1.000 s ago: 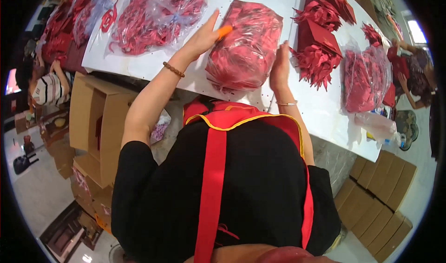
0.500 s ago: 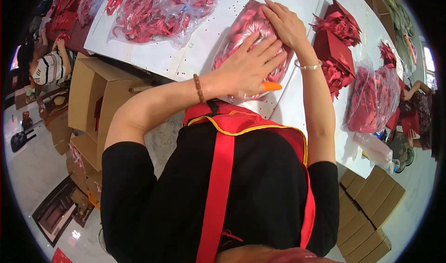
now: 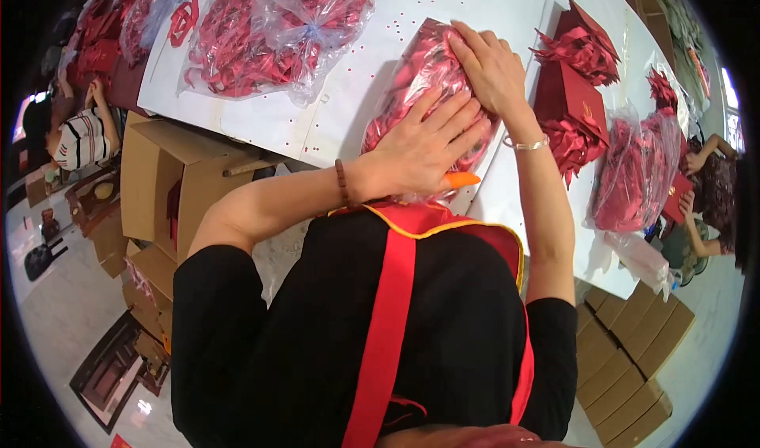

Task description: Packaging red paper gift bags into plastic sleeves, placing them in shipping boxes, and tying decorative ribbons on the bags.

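The left hand (image 3: 423, 151) lies with its fingers open and spread across a clear bag (image 3: 412, 72) of shiny red stuff, hiding much of its near part. The right hand (image 3: 495, 72) is also open, its fingers resting over the bag's far right side. An orange piece (image 3: 461, 180) shows beside the left palm; it is perhaps a thumb cover. The bag lies on the white table (image 3: 340, 123), close before the body. Farther left, a bag of red ribbons (image 3: 273, 36) is cut off by the upper edge. At the right rim, a co-worker (image 3: 701, 234) shows only partly.
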Demonstrator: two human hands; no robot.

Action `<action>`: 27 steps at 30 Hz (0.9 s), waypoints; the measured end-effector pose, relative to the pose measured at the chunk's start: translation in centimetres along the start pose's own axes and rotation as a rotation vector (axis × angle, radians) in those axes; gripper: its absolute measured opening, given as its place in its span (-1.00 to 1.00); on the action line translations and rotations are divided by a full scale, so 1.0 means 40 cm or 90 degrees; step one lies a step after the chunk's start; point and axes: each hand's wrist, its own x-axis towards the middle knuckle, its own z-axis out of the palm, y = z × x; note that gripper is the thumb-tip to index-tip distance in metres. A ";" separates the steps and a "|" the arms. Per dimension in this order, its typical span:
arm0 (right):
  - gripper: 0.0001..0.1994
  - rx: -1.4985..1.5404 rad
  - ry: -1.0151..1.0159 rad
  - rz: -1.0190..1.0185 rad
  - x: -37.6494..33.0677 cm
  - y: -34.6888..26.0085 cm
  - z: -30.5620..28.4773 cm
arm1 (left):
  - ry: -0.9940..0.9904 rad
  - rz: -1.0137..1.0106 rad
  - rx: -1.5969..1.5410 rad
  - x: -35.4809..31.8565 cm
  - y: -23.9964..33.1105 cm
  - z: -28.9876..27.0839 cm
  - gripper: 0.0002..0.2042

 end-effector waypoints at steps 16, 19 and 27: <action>-0.45 0.837 0.149 0.397 -0.045 0.041 0.058 | 0.066 -0.468 -0.553 0.174 -0.310 0.067 -0.64; -0.50 0.711 0.179 0.351 -0.046 0.025 0.060 | 0.065 -0.463 -0.597 0.153 -0.313 0.054 -0.68; -0.09 0.830 0.207 0.430 -0.102 0.016 0.035 | 0.123 -0.332 -0.372 0.131 -0.352 0.090 -0.51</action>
